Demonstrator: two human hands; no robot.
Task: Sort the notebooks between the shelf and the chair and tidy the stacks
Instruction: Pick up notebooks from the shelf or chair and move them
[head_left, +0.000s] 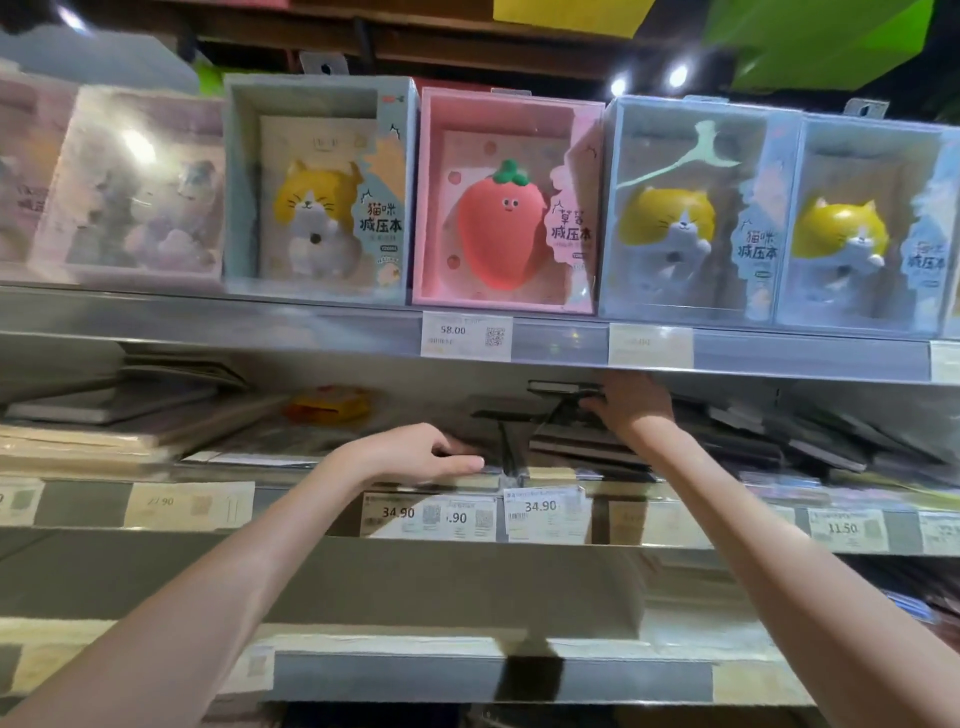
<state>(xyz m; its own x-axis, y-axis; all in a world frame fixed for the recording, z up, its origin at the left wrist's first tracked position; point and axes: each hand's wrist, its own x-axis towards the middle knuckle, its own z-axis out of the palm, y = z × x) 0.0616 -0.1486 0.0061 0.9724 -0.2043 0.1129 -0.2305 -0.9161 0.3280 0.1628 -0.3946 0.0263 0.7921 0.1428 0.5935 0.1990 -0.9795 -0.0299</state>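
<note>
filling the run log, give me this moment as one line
left hand: on front stack edge | right hand: gripping dark notebook | shelf: middle | stacks: untidy

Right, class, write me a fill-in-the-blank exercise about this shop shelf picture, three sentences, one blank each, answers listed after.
1. The pink box on the upper shelf shows a red ____ figure.
2. The price tag under the pink box reads ____.
3. The right hand reaches into the dark notebooks while the left hand rests at the front edge of the ____ shelf.

Missing words: strawberry; 58.00; middle
</note>
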